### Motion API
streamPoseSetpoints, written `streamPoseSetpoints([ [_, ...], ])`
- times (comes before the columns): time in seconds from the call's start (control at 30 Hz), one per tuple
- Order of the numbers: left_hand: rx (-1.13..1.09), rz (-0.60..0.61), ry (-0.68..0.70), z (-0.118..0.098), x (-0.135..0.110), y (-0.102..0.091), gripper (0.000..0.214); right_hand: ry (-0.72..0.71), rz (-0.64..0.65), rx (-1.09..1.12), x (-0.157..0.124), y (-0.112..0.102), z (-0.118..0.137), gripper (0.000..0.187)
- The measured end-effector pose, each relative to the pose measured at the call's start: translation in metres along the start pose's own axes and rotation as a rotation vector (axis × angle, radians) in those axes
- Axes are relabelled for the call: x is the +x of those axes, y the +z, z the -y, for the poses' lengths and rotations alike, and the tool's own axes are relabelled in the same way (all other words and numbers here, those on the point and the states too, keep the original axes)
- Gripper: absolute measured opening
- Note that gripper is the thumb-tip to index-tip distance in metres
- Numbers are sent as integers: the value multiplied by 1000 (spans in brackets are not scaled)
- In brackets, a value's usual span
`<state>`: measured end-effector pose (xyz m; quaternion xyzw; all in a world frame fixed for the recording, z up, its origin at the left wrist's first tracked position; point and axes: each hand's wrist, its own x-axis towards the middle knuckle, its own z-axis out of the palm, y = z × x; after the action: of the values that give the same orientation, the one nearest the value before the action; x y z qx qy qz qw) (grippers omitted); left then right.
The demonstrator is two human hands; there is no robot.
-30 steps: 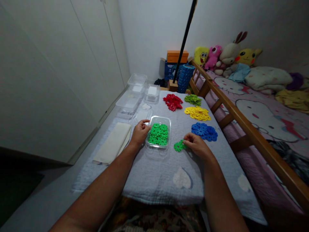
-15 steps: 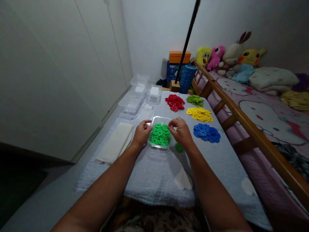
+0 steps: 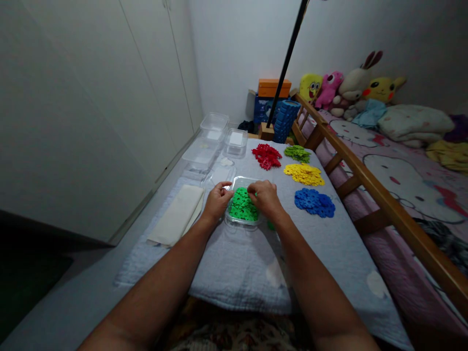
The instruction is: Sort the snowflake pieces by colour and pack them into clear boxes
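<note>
A clear plastic container point(image 3: 243, 222) stands near the middle of the cloth, with a heap of green snowflake-shaped plastic pieces point(image 3: 243, 207) inside. My left hand point(image 3: 218, 201) is closed on its left rim, thumb and fingers at the edge. Over the right part of the container is my right hand point(image 3: 265, 197), its fingers pinched together just above the green heap. What that pinch holds, if anything, is hidden. One green piece point(image 3: 271, 225) lies on the cloth right of the container, mostly covered by my right wrist.
Right of the container lie piles of red point(image 3: 266, 156), light green point(image 3: 297, 153), yellow point(image 3: 304, 174) and blue pieces point(image 3: 314, 202). Clear containers point(image 3: 236, 141) and lids stand at the back left. A folded cream cloth point(image 3: 177, 214) lies left; a wooden bed rail point(image 3: 351, 156) borders the right.
My right hand has moved left, from the container's right rim to above the green pieces. My left hand stays at the left rim. The view has shifted slightly.
</note>
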<state>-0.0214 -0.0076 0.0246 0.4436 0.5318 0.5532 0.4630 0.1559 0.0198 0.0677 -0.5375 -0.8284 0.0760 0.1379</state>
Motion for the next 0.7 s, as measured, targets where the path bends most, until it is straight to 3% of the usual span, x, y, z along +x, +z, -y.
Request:
streamPoseSetpoints([
  [0.23,31,-19,8,1,0,0,47,36,-136,194,-25,-14,-50,11],
  [0.37,40,-20,1,0,0,0,47,120,32,248,-52,-18,-74,13],
  [0.5,42,-21,3,2,0,0,47,133,207,264,-76,-12,-79,20],
  [0.7,24,-22,1,5,2,-1,46,128,206,292,-86,-3,-74,12],
])
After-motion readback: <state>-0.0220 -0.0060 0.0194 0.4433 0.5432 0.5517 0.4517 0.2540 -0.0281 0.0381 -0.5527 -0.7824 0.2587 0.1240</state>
